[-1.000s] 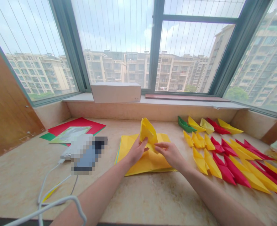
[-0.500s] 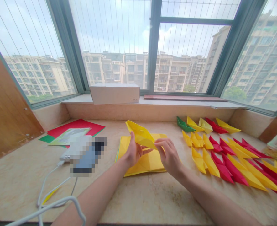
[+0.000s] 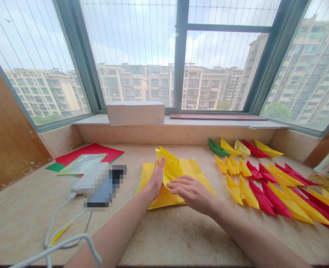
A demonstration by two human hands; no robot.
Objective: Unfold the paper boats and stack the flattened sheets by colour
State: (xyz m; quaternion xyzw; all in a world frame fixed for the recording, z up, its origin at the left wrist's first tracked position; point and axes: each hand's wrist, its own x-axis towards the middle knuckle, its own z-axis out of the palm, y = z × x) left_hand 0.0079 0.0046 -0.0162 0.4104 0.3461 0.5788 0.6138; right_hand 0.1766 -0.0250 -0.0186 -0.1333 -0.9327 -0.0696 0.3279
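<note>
A partly folded yellow paper piece lies on a stack of yellow sheets in the middle of the stone counter. My left hand rests at its left side, fingers straight and together against the fold. My right hand lies flat over the paper's lower right part, fingers stretched out to the left and pressing down. Neither hand grips anything.
Rows of folded yellow, red and one green paper boats cover the counter's right side. Red and green sheets and a blurred device with white cables lie at the left. A white box stands on the window sill.
The yellow piece was held up in both hands; it has come down onto the sheet stack, and both hands have opened flat on it.
</note>
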